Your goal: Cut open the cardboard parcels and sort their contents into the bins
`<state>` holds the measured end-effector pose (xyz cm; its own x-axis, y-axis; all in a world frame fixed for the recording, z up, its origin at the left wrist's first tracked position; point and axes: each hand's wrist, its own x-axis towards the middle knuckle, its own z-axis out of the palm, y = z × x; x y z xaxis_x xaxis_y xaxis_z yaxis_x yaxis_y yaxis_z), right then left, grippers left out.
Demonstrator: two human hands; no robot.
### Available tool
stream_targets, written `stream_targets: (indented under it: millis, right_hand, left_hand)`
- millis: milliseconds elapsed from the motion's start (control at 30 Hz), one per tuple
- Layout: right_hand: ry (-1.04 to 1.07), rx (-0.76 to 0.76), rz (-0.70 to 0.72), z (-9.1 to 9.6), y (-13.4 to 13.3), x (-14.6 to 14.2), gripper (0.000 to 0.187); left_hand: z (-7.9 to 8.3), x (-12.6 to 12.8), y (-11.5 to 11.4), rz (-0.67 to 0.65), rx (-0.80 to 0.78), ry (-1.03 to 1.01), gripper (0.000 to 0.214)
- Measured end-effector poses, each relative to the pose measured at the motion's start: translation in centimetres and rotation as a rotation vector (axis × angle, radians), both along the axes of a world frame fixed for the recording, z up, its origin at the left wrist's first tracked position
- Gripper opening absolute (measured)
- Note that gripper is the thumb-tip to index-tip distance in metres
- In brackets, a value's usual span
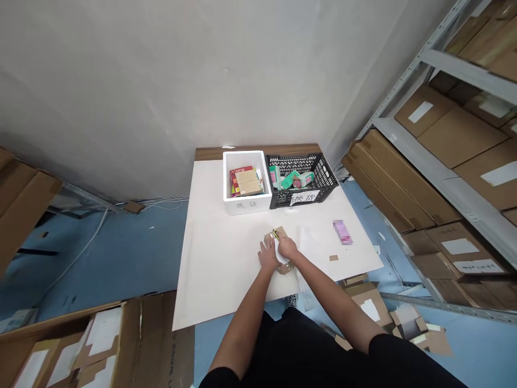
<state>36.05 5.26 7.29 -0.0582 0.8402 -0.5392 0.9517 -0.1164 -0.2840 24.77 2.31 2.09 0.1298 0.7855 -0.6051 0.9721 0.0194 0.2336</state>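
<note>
A small brown cardboard box (282,230) with shiny clear tape and a white label lies on the white table (218,258). My left hand (268,255) rests on the left side of this box, its fingers stretched out. In my right hand (287,247) is a small yellow tool that looks like a utility knife (276,233), its tip against the top of the box. My fingers hide most of the tool, and the blade is too small to make out. Both hands partly cover the box.
Behind my hands stand a white foam bin (247,206) holding books and a flat carton, and a black plastic crate (326,183) with green boxes. A pixelated pink item (342,232) and a cardboard scrap (333,258) lie rightward. Shelves of cartons (460,140) flank the table's right side.
</note>
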Motion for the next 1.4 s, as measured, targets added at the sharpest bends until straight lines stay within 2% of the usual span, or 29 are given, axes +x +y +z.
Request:
stream_targets:
  millis: [267, 433, 533, 667, 867, 967, 1067, 1133, 1267, 1400]
  right_hand:
    - [-0.061, 0.007, 0.063, 1.3, -0.3, 0.6, 0.064]
    - [-0.072, -0.06, 0.058, 1.6, -2.3, 1.0, 0.076]
    - [-0.079, -0.089, 0.047, 2.1, -4.5, 1.9, 0.082]
    - [-0.119, -0.113, 0.087, 2.9, -9.0, 3.7, 0.067]
    - [-0.131, -0.211, 0.099, 3.3, -15.2, 7.6, 0.072]
    - [-0.082, -0.18, -0.023, 2.7, -16.7, 10.1, 0.066]
    - [-0.036, 0.01, -0.273, 1.4, -16.3, 11.6, 0.063]
    - [0.009, 0.078, -0.375, 0.1, -14.9, 11.4, 0.065]
    - [0.065, 0.036, -0.415, -2.4, -10.3, 9.2, 0.087]
    - [0.126, 0.049, -0.397, -3.8, -5.8, 8.3, 0.103]
  left_hand:
    - [0.0, -0.7, 0.1, -0.03, 0.0, -0.032, 0.142]
    - [0.4, -1.0, 0.2, -0.048, 0.035, -0.029, 0.138]
    - [0.8, -1.0, 0.3, -0.06, 0.031, -0.007, 0.136]
    - [1.2, -0.8, 0.5, -0.081, 0.05, 0.015, 0.134]
    - [1.3, -0.6, 0.6, -0.109, 0.045, 0.044, 0.136]
    - [1.5, -0.7, 0.8, -0.131, 0.047, 0.037, 0.134]
    - [2.0, -0.5, 0.8, -0.152, 0.056, 0.053, 0.13]
    - [2.3, 0.0, 0.3, -0.14, 0.066, 0.076, 0.128]
    - [2.4, 1.3, -2.3, -0.044, 0.073, 0.119, 0.122]
    - [2.2, 2.0, -5.2, 0.081, 0.061, 0.194, 0.099]
